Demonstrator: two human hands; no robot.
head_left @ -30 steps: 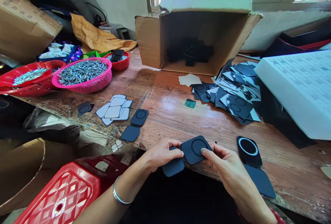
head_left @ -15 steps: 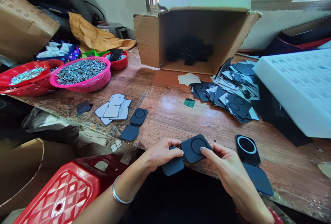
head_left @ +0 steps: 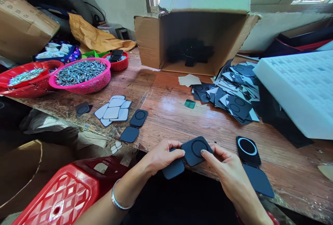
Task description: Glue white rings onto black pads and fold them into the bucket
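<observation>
Unit in hand: a matte black two-panel hinged unit with rounded corners [head_left: 191, 154], opened out and held at the near edge of the brown wood-grain surface [head_left: 166, 124].
Left hand: the left hand [head_left: 162, 155] pinches the unit beside its hinge, thumb on top; the fingers beneath are mostly hidden.
Right hand: the right hand [head_left: 225, 164] grips the opposite edge, thumb pressed near the dark ring; its fingers curl behind the panel.
Ringed panel: the dark face lies flat and looks complete; whether it is firmly stuck cannot be told.
Left neighbour: another opened black hinged unit with a dark ring [head_left: 136, 121] looks equally finished.
Right neighbour: an opened black hinged unit with a pale exposed ring [head_left: 255, 170] appears to lack such a face, so work seems left there.
Face supply: a loose heap of black ringed and white flat pieces [head_left: 232, 95] offers plenty more.
Open carton: dark items [head_left: 191, 51] sit inside a brown cardboard box [head_left: 148, 41]; their condition is too dim to judge.
</observation>
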